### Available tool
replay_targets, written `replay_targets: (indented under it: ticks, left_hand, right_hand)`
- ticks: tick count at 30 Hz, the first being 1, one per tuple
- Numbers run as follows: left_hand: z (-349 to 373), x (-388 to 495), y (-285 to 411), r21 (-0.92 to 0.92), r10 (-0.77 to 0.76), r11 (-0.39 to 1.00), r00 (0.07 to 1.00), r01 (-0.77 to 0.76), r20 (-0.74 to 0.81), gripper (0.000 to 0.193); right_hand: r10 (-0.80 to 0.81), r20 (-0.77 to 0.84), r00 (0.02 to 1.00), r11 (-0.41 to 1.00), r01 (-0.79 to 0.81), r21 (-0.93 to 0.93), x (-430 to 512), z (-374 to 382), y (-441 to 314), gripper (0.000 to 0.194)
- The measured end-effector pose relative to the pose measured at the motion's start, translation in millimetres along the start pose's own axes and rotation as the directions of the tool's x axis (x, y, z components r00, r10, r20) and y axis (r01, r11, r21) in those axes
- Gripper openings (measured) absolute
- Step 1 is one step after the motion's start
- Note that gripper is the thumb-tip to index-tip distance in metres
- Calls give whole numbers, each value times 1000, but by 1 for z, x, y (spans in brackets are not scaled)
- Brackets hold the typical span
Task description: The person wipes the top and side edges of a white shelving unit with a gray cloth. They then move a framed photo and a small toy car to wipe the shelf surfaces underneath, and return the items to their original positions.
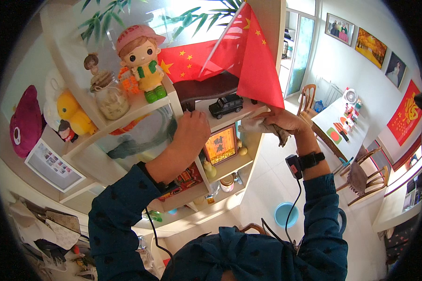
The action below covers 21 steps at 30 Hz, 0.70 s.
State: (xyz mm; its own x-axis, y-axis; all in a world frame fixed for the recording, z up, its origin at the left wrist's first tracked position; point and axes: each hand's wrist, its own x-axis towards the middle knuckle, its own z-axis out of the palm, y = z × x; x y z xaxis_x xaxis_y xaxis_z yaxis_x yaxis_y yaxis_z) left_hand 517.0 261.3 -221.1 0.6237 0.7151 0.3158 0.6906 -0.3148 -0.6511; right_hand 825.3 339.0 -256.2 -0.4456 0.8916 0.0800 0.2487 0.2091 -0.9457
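Observation:
My left hand point(193, 128) is at the shelf's front edge, beside a dark support under a dark brown curved object point(204, 87); whether its fingers grip anything is hidden. In my right hand point(285, 121) is a crumpled greyish cloth point(263, 127), at the shelf's right end under the hanging red flag point(260, 66). Between my hands a black toy car point(226, 105) stands on the shelf. A second red flag point(193, 59) spreads behind the brown object. To the left, a figurine in a pink cap point(144, 63) stands next to a corked glass jar point(109, 96).
Lower compartments hold a framed orange picture point(221, 145), small gourds point(209, 169) and a lidded jar point(227, 183). Plush toys point(72, 109) sit at the left. A light blue bucket point(286, 214) stands on the floor, with a white table point(355, 130) and wooden chairs point(364, 175) at the right.

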Motion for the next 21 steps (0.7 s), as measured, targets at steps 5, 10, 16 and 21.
replay_targets:
  ticks: [5, 10, 16, 21]
  left_hand:
    - [3, -1, 0, -36, 8, 999, 1000, -9, -15, 15]
    - [2, -1, -1, -4, 9, 1000, 999, -9, -39, 14]
    - [0, -2, -2, -42, 19, 999, 1000, -20, -21, 14]
    - [1, -3, -1, -34, 27, 999, 999, -28, -36, 13]
  right_hand:
    - [-62, 64, 996, 998, 64, -29, 1, 1, -2, 61]
    - [-20, 29, 999, 1000, 20, 1, 0, 1, -3, 61]
    - [0, -7, 1000, 1000, 0, 18, -5, 0, -4, 61]
    - [-69, -29, 997, 994, 67, -85, -7, 1, -3, 59]
